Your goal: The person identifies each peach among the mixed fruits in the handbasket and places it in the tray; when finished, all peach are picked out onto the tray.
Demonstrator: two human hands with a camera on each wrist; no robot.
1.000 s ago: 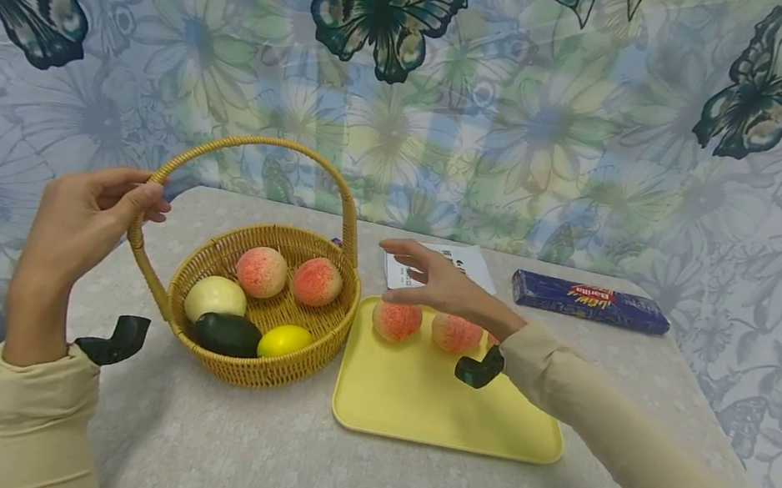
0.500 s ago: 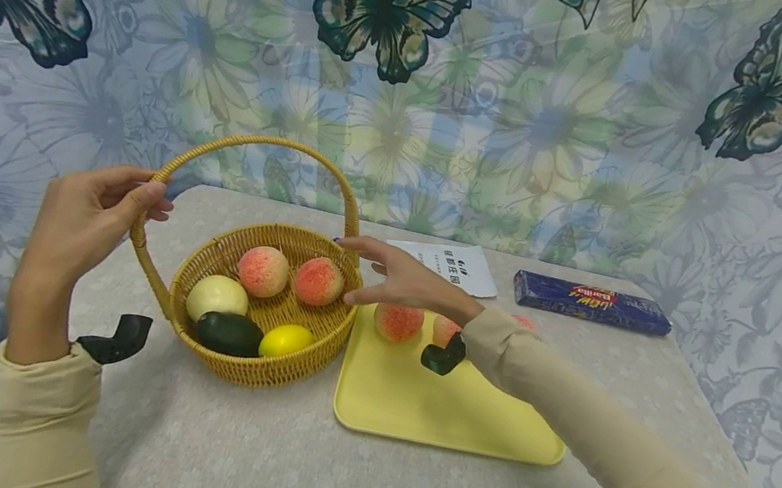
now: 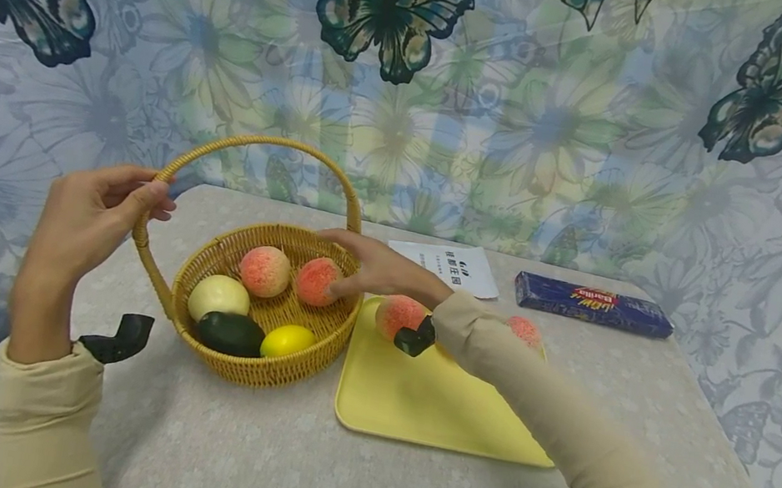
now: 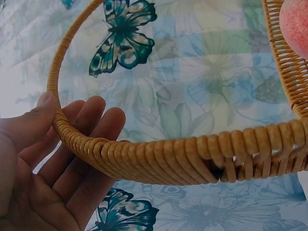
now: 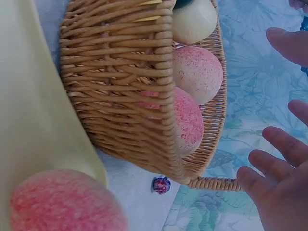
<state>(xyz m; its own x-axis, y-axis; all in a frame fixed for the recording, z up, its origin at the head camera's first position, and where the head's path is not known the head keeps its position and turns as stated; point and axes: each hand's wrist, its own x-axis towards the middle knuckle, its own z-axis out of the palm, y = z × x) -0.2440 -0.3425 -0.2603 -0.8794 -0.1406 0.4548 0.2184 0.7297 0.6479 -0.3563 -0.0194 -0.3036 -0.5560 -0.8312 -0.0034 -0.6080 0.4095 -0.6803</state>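
My left hand (image 3: 87,220) pinches the left side of the wicker basket's handle (image 3: 265,141) between thumb and fingers. In the basket (image 3: 251,371) lie two peaches, one nearer the left (image 3: 265,271) and one nearer the right rim (image 3: 316,279). In front of them are a pale round fruit (image 3: 219,298), a dark green oval one (image 3: 230,334) and a lemon (image 3: 288,341). My right hand (image 3: 380,266) reaches over the basket's right rim with spread fingers, its thumb overlapping the right peach in the head view. In the right wrist view, nothing sits between its fingers.
A yellow tray (image 3: 411,416) stands right of the basket, with a peach (image 3: 399,315) at its left and another peach (image 3: 524,330) partly behind my forearm. Behind are a printed paper (image 3: 478,272) and a blue Barilla box (image 3: 594,305). A small wrapped candy (image 5: 160,185) lies beside the basket.
My right hand has moved left from above the tray to the basket's right rim, by the right peach. My left hand keeps its hold on the handle, and the basket stays put.
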